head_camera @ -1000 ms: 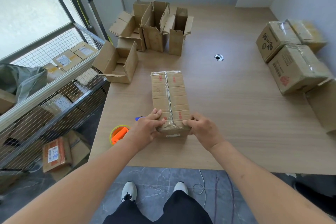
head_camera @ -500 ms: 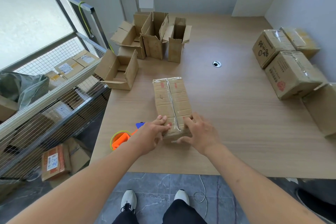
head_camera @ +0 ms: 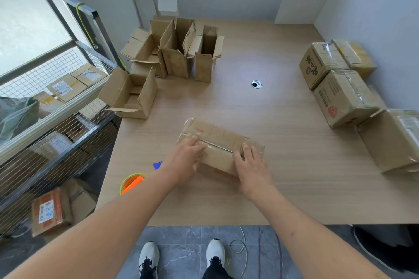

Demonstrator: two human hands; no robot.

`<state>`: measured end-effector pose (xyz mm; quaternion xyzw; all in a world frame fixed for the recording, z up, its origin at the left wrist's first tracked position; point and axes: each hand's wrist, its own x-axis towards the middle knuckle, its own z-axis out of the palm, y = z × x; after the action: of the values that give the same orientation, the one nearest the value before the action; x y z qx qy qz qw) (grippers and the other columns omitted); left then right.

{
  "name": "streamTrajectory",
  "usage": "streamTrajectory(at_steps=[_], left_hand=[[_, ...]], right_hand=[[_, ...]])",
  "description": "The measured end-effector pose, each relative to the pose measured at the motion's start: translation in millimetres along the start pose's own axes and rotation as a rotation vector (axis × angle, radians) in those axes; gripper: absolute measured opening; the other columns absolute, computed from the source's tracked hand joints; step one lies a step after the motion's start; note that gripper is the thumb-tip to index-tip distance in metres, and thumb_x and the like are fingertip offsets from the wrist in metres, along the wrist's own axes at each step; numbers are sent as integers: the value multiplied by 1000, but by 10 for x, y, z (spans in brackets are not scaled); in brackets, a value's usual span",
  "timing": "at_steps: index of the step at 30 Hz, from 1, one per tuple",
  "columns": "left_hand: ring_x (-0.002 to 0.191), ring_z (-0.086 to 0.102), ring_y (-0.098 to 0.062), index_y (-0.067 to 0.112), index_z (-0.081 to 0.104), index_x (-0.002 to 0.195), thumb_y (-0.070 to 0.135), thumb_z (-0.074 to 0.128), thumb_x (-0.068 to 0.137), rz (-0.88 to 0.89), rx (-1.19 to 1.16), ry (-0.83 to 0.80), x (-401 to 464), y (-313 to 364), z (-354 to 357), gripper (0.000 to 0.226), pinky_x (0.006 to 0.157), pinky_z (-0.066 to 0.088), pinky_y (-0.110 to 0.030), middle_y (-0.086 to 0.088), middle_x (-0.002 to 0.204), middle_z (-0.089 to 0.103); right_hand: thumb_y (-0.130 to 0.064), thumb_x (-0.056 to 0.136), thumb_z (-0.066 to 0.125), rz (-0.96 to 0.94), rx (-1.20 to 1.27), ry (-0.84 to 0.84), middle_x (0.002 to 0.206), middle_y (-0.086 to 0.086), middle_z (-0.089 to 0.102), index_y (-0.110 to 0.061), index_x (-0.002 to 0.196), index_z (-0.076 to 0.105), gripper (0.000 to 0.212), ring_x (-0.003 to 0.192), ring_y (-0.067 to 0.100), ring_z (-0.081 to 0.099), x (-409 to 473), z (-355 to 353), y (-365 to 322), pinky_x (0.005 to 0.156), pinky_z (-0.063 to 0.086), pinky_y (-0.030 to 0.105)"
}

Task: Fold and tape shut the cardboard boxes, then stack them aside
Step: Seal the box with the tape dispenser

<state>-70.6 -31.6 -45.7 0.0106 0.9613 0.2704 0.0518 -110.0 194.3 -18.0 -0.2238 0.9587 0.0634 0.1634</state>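
A small taped cardboard box (head_camera: 224,140) lies crosswise near the front of the wooden table (head_camera: 294,176), its taped seam running left to right. My left hand (head_camera: 186,158) holds its left end and looks blurred. My right hand (head_camera: 251,165) grips its right end, fingers curled over the top edge. An orange tape dispenser (head_camera: 131,183) with a blue part (head_camera: 157,165) sits on the table's left edge, partly hidden behind my left forearm.
Several open, unfolded boxes (head_camera: 179,52) stand at the back left, with one more (head_camera: 129,95) lying open nearer. Taped boxes (head_camera: 344,97) are grouped along the right wall. A wire shelf rack (head_camera: 56,108) with parcels borders the table's left side. A cable hole (head_camera: 256,84) is mid-table.
The box pointed away from me before; both hands have turned it so it now lies crosswise. My hands shifted from its near end to its two ends.
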Motion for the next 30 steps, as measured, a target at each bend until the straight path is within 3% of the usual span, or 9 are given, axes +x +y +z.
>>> streamTrajectory(at_steps=[3, 7, 12, 14, 16, 20, 23, 27, 30], left_hand=[[158, 1, -31, 30, 43, 154, 33, 63, 99, -103, 93, -94, 76, -119, 24, 58, 125, 19, -47, -3, 171, 8], [157, 8, -25, 40, 37, 155, 45, 53, 102, -94, 132, -97, -20, -101, 78, 55, 122, 27, -44, 0, 171, 9], [133, 35, -33, 33, 53, 147, 60, 45, 93, 14, 340, 76, -256, -38, 118, 61, 105, 47, -53, -13, 142, 50], [128, 41, -34, 29, 52, 148, 68, 48, 90, 74, 382, 86, -367, -83, 113, 70, 109, 43, -54, -13, 128, 49], [122, 44, -31, 29, 49, 151, 77, 52, 85, 92, 369, 47, -454, -113, 73, 81, 111, 41, -48, -12, 127, 44], [101, 50, -27, 31, 54, 146, 80, 53, 76, 68, 323, 51, -439, -134, 33, 85, 88, 55, -43, -9, 118, 45], [94, 53, -28, 29, 64, 136, 84, 52, 73, 48, 382, 123, -401, -69, 90, 85, 79, 56, -40, -8, 111, 49], [90, 51, -30, 27, 69, 125, 84, 67, 64, -21, 409, 190, -350, 54, 225, 84, 73, 53, -41, -7, 108, 55], [90, 52, -27, 28, 69, 117, 76, 78, 60, -45, 328, 197, -282, 125, 271, 75, 67, 54, -40, -3, 105, 54]], right_hand=[[-1, 84, 69, 104, -22, 61, 156, 15, 23, -26, 143, 35, 72, 138, 35, 32, 79, -30, 99, 107, 40, 40], [-4, 92, 56, 154, -37, 104, 148, 21, 33, -18, 146, 35, 59, 129, 37, 40, 191, 25, 124, 104, 43, 40], [-18, 95, 52, 198, 228, -33, 168, 20, -10, -15, 163, 2, 84, 155, 42, -6, 466, 24, 50, 127, 10, 46], [-21, 98, 48, 143, 284, -13, 168, 17, -16, -22, 163, 0, 80, 155, 38, -13, 569, 33, 26, 128, 5, 44], [-17, 96, 53, 107, 341, 80, 166, 18, -8, -26, 162, 13, 78, 154, 39, -3, 619, 60, -11, 127, 13, 44], [-8, 78, 74, -68, 405, 375, 130, 14, 51, -19, 129, 64, 53, 120, 39, 50, 630, 157, -150, 98, 49, 48], [-24, 83, 71, -186, 506, 465, 110, 5, 57, -18, 101, 71, 19, 105, 29, 53, 589, 208, -107, 87, 53, 42], [-70, 69, 73, -409, 617, 298, 116, -1, 54, -28, 104, 73, 54, 110, 22, 50, 478, 253, 116, 88, 50, 34], [-69, 57, 84, -485, 561, 199, 109, -5, 52, -29, 107, 71, 66, 100, 20, 52, 422, 261, 235, 77, 50, 33]])
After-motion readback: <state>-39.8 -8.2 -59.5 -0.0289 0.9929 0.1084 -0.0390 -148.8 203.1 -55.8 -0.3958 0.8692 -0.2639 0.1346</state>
